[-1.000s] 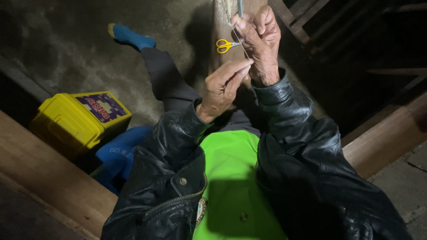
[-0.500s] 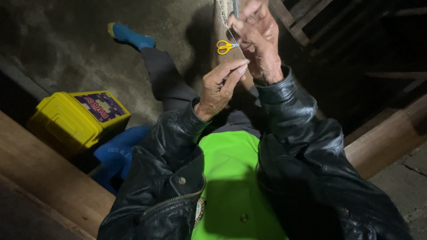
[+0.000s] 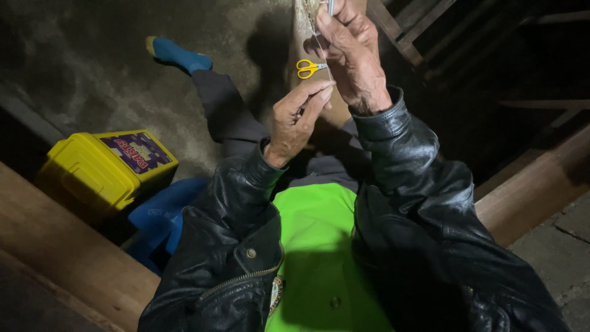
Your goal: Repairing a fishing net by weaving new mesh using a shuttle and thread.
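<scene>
My right hand (image 3: 353, 58) is raised near the top of the view, its fingers closed around a thin pale strand (image 3: 322, 52) and a small metal piece at the top edge. The strand runs down to my left hand (image 3: 296, 120), which pinches it between thumb and forefinger. Both arms wear black leather sleeves over a bright green shirt (image 3: 316, 252). A pair of small yellow-handled scissors (image 3: 307, 67) lies on a wooden plank (image 3: 302, 37) just behind the hands.
A yellow lidded plastic box (image 3: 101, 169) sits on the concrete floor at left, beside a blue plastic item (image 3: 163, 218). My leg stretches out to a blue sock (image 3: 178, 56). Wooden beams (image 3: 67, 258) run at lower left and right; a dark wooden frame (image 3: 430, 31) stands top right.
Both hands have shifted slightly up and right along the strand. The left hand's fingers have closed into a tighter pinch on it.
</scene>
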